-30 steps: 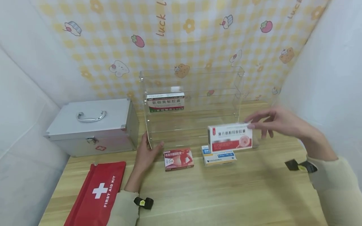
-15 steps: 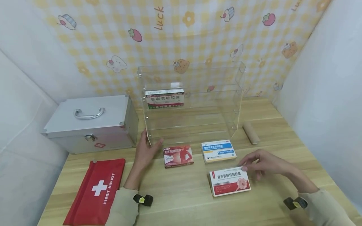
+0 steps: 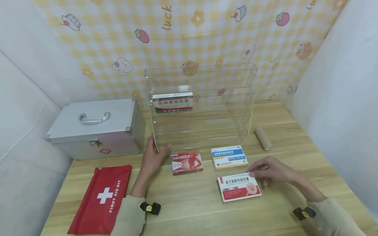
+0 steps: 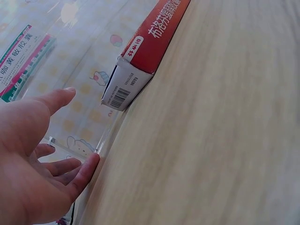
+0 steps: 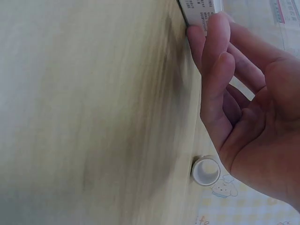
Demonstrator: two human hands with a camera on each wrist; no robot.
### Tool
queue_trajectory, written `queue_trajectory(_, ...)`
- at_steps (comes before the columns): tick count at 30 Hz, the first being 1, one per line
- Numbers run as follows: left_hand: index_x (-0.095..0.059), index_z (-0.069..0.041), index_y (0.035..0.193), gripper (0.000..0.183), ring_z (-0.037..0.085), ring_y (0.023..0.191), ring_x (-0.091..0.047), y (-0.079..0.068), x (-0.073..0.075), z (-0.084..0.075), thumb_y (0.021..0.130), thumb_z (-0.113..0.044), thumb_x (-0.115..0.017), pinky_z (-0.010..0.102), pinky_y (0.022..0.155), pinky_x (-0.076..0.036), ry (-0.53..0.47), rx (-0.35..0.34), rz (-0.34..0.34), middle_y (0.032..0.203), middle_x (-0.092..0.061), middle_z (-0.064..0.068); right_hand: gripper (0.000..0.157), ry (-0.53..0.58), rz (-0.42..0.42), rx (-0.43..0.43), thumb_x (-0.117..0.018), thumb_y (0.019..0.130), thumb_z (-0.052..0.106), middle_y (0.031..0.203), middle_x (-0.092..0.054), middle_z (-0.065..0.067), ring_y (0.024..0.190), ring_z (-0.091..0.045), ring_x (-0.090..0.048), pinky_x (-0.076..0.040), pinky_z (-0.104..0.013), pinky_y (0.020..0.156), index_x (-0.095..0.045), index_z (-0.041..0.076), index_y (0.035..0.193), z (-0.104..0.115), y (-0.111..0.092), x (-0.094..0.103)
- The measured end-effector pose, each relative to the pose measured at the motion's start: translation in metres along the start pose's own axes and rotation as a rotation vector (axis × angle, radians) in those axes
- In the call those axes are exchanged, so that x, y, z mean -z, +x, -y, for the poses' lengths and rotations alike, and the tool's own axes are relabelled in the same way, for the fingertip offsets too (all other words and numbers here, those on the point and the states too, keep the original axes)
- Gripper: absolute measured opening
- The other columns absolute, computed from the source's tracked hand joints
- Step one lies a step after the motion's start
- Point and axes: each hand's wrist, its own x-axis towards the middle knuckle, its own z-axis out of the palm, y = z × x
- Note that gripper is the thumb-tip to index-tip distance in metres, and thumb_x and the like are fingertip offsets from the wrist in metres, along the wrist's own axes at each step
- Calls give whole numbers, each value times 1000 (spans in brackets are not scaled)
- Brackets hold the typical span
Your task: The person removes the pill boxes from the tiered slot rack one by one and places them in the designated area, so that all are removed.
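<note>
A clear acrylic tiered rack stands at the back of the table, with a green-and-white medicine box on one tier at left. My left hand grips the rack's lower left corner, thumb in front and fingers around the side panel. My right hand pinches the right end of a red-and-white medicine box, which lies face up near the table. In the right wrist view the fingertips meet the end of that box. A red medicine box and a blue-and-white medicine box lie before the rack.
A silver metal case with a handle stands at the back left. In front of it lies a red first aid pouch. A beige roll lies right of the rack. A yellow checked cloth hangs behind.
My right hand has brought the red-and-white box down and toward me from in front of the rack, uncovering the blue-and-white box. My left hand has stayed at the rack's corner.
</note>
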Motion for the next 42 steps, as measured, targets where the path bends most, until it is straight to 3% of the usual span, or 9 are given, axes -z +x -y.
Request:
queue_trajectory(7, -19, -19, 157, 95, 32, 137, -35, 1, 3, -3, 85, -54, -71, 55, 106, -35, 27, 16, 15, 152, -36, 17, 28, -2, -69, 11, -64, 96, 26, 106, -68, -10, 54, -28, -64, -53, -37, 45, -68, 10, 119, -2, -7, 4)
queue_trajectory(11, -19, -19, 157, 96, 32, 139, -32, 1, 5, -3, 84, -55, -70, 55, 108, -32, 30, 30, 8, 153, -34, 16, 30, -37, -137, 44, -62, 98, 26, 101, -68, -14, 55, -28, -63, -52, -38, 43, -65, 8, 122, 12, -7, 18)
queue_trajectory(15, -19, -17, 157, 96, 32, 140, -31, 1, 8, -3, 85, -55, -70, 56, 109, -30, 29, 29, 2, 154, -34, 16, 31, -103, -165, 145, -60, 99, 23, 98, -69, -10, 57, -28, -61, -50, -36, 42, -63, 8, 126, 48, 8, 36)
queue_trajectory(23, -21, -18, 156, 95, 33, 139, -33, -2, 6, 1, 84, -55, -71, 56, 108, -32, 13, 37, -16, 153, -35, 16, 28, -260, -263, 336, -63, 97, 21, 112, -66, -2, 60, -22, -62, -49, -33, 42, -64, 15, 124, 168, 67, 69)
queue_trajectory(27, -21, -19, 156, 94, 33, 138, -35, -2, 2, 3, 84, -53, -71, 55, 108, -32, 6, 32, -13, 151, -38, 16, 27, -289, -293, 401, -63, 98, 16, 113, -66, -3, 60, -25, -63, -48, -33, 42, -64, 14, 125, 209, 92, 79)
queue_trajectory(35, -23, -14, 155, 90, 31, 137, -35, -1, -1, 2, 87, -46, -72, 54, 108, -32, 9, 19, -7, 150, -39, 15, 31, -340, -346, 351, -65, 95, 37, 108, -66, 4, 62, -21, -64, -50, -34, 46, -64, 24, 123, 236, 118, 74)
queue_trajectory(42, -24, -13, 155, 91, 32, 137, -36, -3, -2, 1, 86, -47, -72, 54, 108, -32, 10, 8, -24, 150, -39, 17, 37, -603, -439, 383, -65, 96, 32, 107, -67, -1, 57, -12, -62, -52, -31, 52, -62, 18, 129, 249, 156, 50)
